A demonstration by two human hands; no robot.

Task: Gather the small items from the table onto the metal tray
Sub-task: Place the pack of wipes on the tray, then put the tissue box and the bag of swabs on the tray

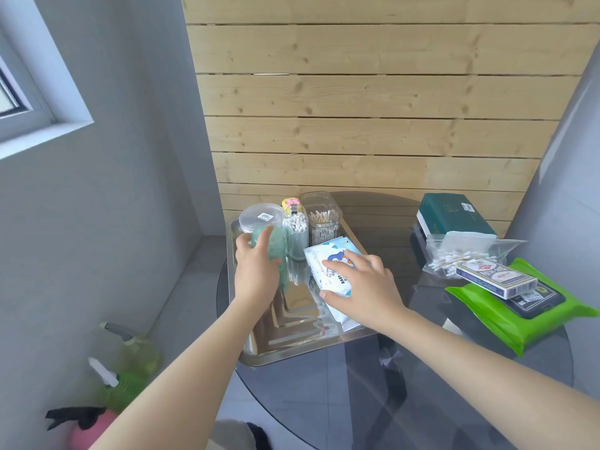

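A metal tray (285,347) lies on the left part of a round glass table (422,378). My left hand (255,266) is wrapped around a clear jar with green filling (264,222) at the tray's far left. My right hand (363,287) grips a white and blue baby wipes pack (328,258) lying on the tray's right side. Behind them on the tray stand a green cotton swab tube (295,232), a clear box of wooden swabs (321,217) and a small pink and yellow item (290,203).
On the table's right lie a green wipes pack (506,323) with a card box (495,277) on top, a plastic bag of cotton swabs (454,254) and a dark green box (454,216). Bottles (130,362) stand on the floor at left. A wooden wall rises behind.
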